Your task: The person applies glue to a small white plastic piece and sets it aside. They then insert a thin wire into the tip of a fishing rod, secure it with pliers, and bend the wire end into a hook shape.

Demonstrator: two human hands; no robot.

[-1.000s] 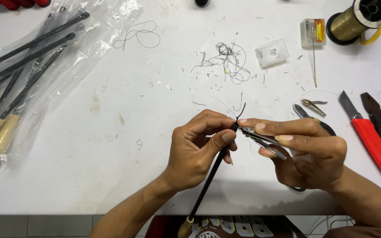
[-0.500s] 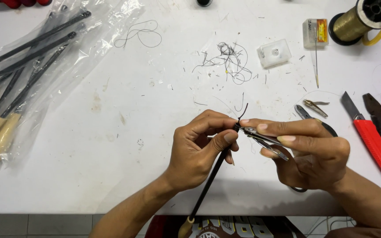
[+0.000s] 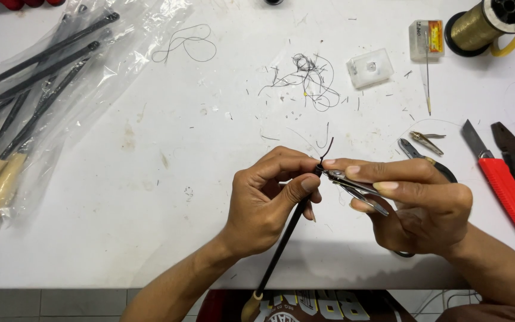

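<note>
Black rod [image 3: 281,253] is pinched near its tip by the left hand [image 3: 266,206] fingers above the white worktop [image 3: 150,179] | small metal pliers [image 3: 353,186] are clamped at that tip by the right hand [image 3: 418,203] | almost nothing has shifted since a second ago; grip is held steady.

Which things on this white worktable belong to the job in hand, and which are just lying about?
In use:
left hand holding thin black rod with pale wooden handle
right hand with small metal snips
short dark thread at the rod tip

Lying about:
clear bag of black wooden-handled rods
red utility knife
gold thread spool
tangle of thread offcuts
</note>
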